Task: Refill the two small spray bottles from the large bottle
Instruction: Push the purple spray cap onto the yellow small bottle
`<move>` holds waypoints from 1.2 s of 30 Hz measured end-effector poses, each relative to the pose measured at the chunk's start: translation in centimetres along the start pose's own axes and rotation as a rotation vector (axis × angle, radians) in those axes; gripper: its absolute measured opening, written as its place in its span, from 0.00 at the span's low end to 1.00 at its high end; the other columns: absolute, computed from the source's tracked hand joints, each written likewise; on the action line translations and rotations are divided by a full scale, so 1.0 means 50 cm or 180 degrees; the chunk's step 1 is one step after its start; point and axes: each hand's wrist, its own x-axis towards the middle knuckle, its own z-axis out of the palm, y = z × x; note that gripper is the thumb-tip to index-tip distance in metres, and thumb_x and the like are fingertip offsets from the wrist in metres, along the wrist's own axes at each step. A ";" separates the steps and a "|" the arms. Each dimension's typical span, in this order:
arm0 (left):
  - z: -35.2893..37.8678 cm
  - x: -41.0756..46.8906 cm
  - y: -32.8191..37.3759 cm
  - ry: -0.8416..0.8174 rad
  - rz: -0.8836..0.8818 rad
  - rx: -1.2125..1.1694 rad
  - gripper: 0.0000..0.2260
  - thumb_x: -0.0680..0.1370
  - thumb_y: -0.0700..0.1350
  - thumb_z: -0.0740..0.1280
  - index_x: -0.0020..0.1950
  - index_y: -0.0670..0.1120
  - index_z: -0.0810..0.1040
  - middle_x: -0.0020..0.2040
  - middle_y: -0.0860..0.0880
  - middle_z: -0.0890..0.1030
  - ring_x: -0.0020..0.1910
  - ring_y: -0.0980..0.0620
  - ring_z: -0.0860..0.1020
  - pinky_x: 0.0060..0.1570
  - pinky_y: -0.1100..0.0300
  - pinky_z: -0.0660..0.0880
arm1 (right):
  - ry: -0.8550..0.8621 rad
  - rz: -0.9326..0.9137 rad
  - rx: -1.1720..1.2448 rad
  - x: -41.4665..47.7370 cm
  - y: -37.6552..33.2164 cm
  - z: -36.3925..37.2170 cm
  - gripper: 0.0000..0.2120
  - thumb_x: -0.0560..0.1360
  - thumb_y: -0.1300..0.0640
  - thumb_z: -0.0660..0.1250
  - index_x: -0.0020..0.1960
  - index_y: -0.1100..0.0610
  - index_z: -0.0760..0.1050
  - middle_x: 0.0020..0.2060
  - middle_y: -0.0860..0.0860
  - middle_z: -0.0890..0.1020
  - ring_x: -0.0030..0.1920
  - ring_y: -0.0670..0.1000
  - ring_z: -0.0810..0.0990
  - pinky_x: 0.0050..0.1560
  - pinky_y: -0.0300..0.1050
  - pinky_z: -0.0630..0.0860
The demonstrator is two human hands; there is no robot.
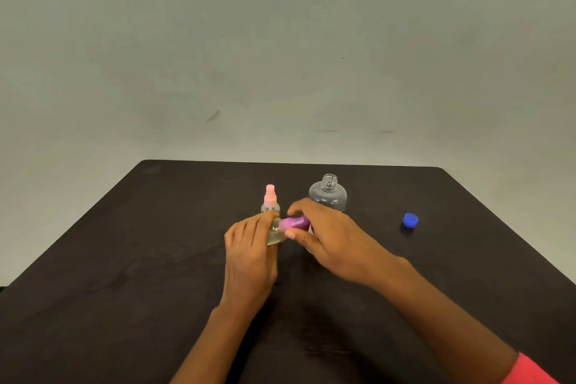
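Note:
A small clear spray bottle point(275, 232) is held near the middle of the black table point(124, 259), gripped by my left hand point(249, 254). My right hand point(327, 238) pinches its purple spray top point(294, 223), which points to the right at the bottle's neck. Behind them stands a second small spray bottle point(270, 199) with a pink spray head, upright. The large clear bottle point(328, 193) stands uncapped to the right of it, partly hidden by my right hand.
A blue cap point(410, 221) lies on the table to the right, apart from the bottles. A plain wall rises behind the table's far edge.

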 end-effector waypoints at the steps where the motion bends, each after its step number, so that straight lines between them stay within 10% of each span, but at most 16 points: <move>1: -0.001 0.001 -0.001 -0.0007 -0.0015 -0.0040 0.15 0.76 0.46 0.61 0.62 0.45 0.70 0.55 0.43 0.81 0.56 0.53 0.73 0.58 0.62 0.62 | 0.0009 -0.0090 0.0111 0.000 0.003 0.001 0.11 0.79 0.47 0.58 0.57 0.53 0.71 0.48 0.45 0.77 0.45 0.44 0.75 0.45 0.38 0.73; 10: -0.002 0.001 -0.002 0.0089 0.0071 -0.0018 0.14 0.76 0.47 0.62 0.61 0.46 0.71 0.54 0.43 0.82 0.54 0.53 0.73 0.57 0.60 0.63 | 0.0172 0.0233 -0.0215 -0.001 -0.015 0.009 0.23 0.76 0.38 0.49 0.46 0.55 0.71 0.37 0.52 0.78 0.36 0.50 0.76 0.39 0.48 0.74; 15: 0.002 -0.003 0.006 -0.0001 0.0313 0.0209 0.14 0.75 0.46 0.63 0.61 0.46 0.71 0.54 0.45 0.82 0.53 0.51 0.75 0.55 0.56 0.66 | 0.0107 0.1329 0.0636 0.006 -0.009 0.009 0.27 0.80 0.42 0.52 0.30 0.58 0.72 0.27 0.51 0.75 0.30 0.48 0.72 0.37 0.46 0.69; 22: 0.002 -0.002 0.003 -0.0022 -0.0094 -0.0142 0.15 0.76 0.47 0.61 0.62 0.47 0.70 0.55 0.44 0.81 0.56 0.54 0.73 0.59 0.63 0.62 | 0.0118 -0.0032 -0.0147 -0.005 -0.004 0.004 0.13 0.80 0.46 0.56 0.52 0.55 0.71 0.44 0.49 0.76 0.42 0.48 0.73 0.44 0.46 0.74; 36: 0.003 -0.007 0.000 0.0152 0.0113 0.0275 0.14 0.76 0.46 0.62 0.60 0.46 0.71 0.53 0.44 0.82 0.54 0.50 0.76 0.57 0.57 0.66 | -0.0029 0.1044 0.0216 0.010 -0.032 0.013 0.23 0.79 0.40 0.50 0.36 0.54 0.69 0.32 0.50 0.74 0.34 0.48 0.71 0.37 0.45 0.69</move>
